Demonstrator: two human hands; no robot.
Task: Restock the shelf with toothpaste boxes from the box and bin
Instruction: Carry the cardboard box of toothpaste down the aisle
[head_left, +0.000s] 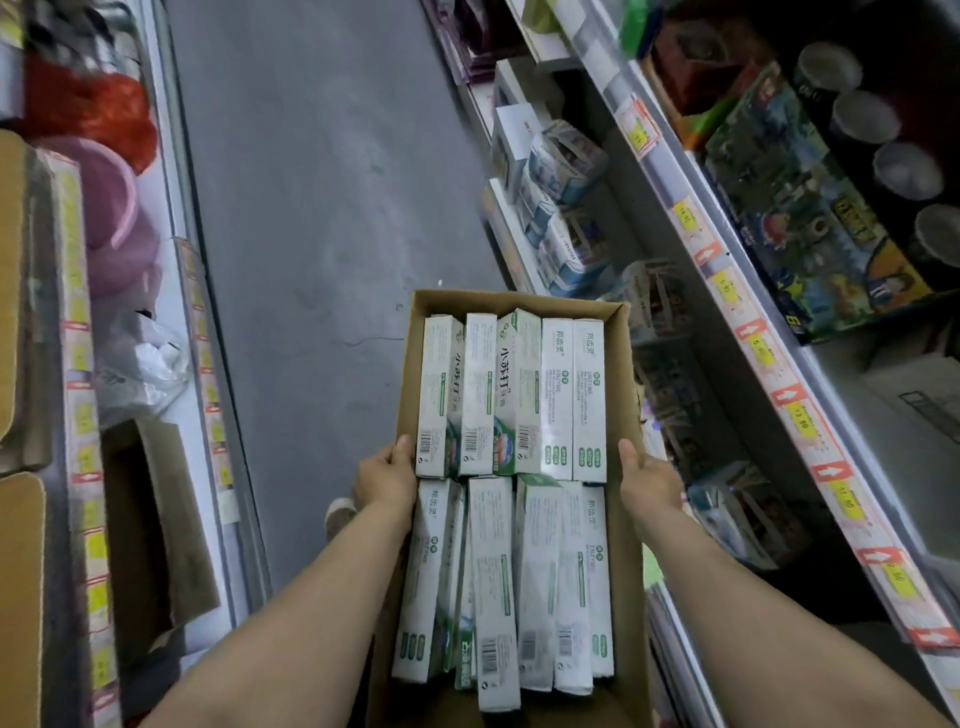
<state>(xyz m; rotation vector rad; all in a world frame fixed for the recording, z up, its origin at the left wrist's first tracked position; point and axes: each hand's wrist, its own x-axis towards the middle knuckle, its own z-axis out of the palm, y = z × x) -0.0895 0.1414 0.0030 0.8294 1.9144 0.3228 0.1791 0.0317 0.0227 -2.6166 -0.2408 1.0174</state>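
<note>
A long brown cardboard box (519, 301) is carried in front of me above the aisle floor. It holds several white-and-green toothpaste boxes (511, 395) lying flat in two rows. My left hand (387, 475) grips the box's left wall, thumb hooked over the rim beside the toothpaste. My right hand (649, 478) grips the right wall the same way, thumb on top of the rim. The fingers of both hands are hidden under the box sides.
A shelf unit (769, 332) with yellow price tags runs along the right, stocked with packaged goods and tissue packs (563, 161). On the left stands another shelf with an open cardboard carton (156, 519), a plastic bag and purple basins (111, 208). Grey floor (311, 208) lies ahead.
</note>
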